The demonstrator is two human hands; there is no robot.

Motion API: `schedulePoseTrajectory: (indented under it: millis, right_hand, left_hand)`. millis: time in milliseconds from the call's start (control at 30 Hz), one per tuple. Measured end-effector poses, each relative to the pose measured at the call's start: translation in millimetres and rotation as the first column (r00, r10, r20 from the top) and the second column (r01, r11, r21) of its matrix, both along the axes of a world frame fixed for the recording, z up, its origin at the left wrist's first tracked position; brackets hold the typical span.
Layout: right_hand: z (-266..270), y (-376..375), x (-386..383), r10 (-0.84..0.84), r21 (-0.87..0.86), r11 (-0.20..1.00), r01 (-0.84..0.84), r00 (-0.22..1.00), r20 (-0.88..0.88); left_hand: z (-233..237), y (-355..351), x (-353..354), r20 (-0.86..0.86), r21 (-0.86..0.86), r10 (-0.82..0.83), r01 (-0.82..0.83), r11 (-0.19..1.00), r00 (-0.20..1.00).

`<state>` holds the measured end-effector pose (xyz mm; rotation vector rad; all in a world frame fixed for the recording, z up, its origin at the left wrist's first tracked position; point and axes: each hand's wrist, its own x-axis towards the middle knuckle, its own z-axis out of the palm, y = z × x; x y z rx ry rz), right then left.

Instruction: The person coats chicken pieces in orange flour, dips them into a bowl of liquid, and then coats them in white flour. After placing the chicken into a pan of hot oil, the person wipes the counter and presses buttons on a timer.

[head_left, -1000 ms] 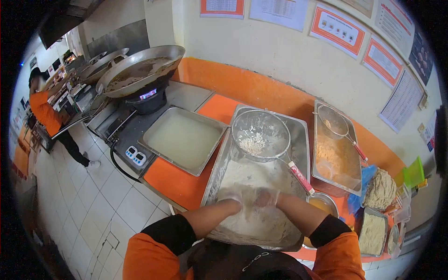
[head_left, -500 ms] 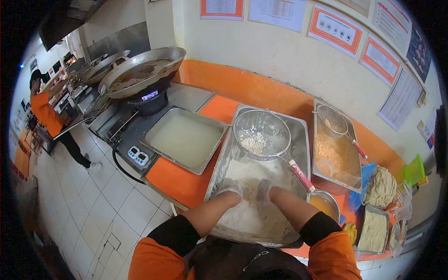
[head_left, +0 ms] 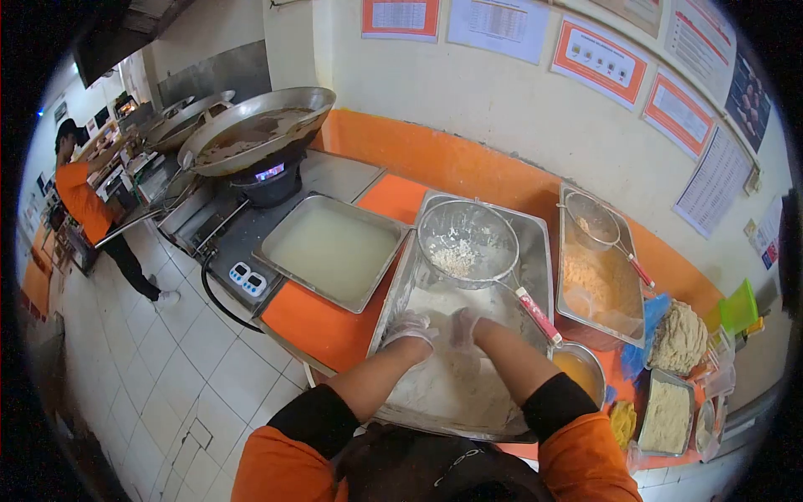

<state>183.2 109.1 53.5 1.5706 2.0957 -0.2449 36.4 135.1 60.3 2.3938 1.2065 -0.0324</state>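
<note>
Both my hands wear clear, flour-dusted plastic gloves, inside a deep metal tray (head_left: 390, 303) of white flour (head_left: 452, 385). My left hand (head_left: 410, 325) is over the flour near the tray's left wall, its fingers curled; what they hold, if anything, is not clear. Close beside it, my right hand (head_left: 463, 330) points down at the flour, its fingers mostly hidden. Just beyond my hands, a round wire strainer (head_left: 483, 276) with white floury crumbs (head_left: 454, 258) rests across the tray, its red-and-white handle toward my right forearm.
Left stands a tray of cloudy liquid (head_left: 330, 247), beside a timer (head_left: 248, 279) and a large wok (head_left: 259, 125) on a burner. To the right are a tray of orange crumbs (head_left: 590, 280) with a small strainer (head_left: 591, 222), and an orange-liquid bowl (head_left: 577, 368). A co-worker (head_left: 84, 201) stands far left.
My left hand has moved slightly left and up, showing more of its fingers above the flour. My right hand has shifted a little left and away from me.
</note>
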Motion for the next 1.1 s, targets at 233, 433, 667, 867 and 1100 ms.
schedulePoseTrajectory:
  millis: [233, 433, 667, 867, 1100]
  right_hand:
    - [91, -62, 16, 0.04, 0.12, 0.992, -0.046, 0.998, 0.047]
    - [156, -96, 4, 0.12, -0.161, 0.983, -0.082, 0.963, 0.241]
    - [140, -91, 18, 0.068, -0.293, 0.956, 0.03, 0.946, 0.317]
    - [138, -97, 45, 0.589, 0.015, 0.727, -0.687, 0.635, 0.5]
    - [110, -60, 84, 0.048, -0.152, 0.988, -0.02, 0.981, 0.186]
  left_hand:
    - [4, -6, 0, 0.092, 0.085, 0.018, -0.026, 0.996, 0.996]
    - [-3, 6, 10, -0.248, -0.043, -0.151, 0.145, 0.989, 0.957]
    - [6, -1, 2, -0.154, 0.02, -0.027, 0.031, 0.999, 0.988]
    - [31, -24, -7, 0.383, 0.106, -0.078, 0.04, 0.994, 0.92]
    - [43, -41, -33, -0.096, 0.446, -0.485, 0.473, 0.76, 0.869]
